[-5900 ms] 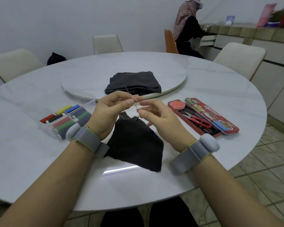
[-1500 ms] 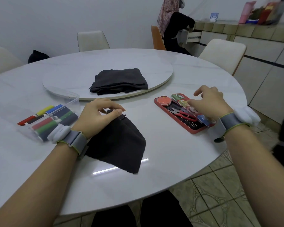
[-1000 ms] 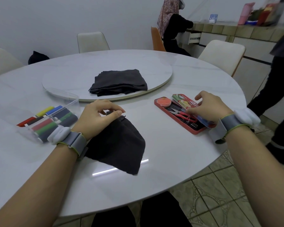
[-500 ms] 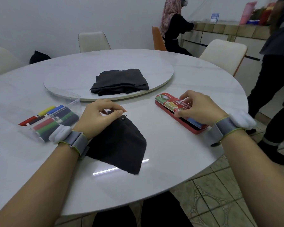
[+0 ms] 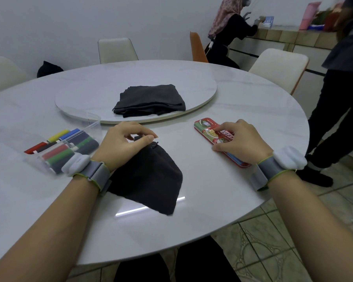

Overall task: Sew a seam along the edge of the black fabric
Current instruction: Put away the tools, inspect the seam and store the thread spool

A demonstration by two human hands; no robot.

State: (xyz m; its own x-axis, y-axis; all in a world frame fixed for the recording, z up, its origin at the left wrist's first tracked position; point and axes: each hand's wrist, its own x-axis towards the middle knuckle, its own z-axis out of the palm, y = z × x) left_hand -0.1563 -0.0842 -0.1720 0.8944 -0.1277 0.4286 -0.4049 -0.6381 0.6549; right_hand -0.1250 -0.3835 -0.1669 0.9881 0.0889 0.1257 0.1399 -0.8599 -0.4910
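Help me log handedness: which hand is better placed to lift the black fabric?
Left. The left hand pinches the black fabric at its top corner; the right hand holds the red tin, away from it.

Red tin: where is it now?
Head view: the red tin lies right of centre on the round table, under the right hand, right of the black fabric.

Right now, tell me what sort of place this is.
Likely a home dining room: a round table with a turntable, chairs around it, and a tiled counter by the wall. Used here for sewing: left hand pinches fabric, right hand grips a tin.
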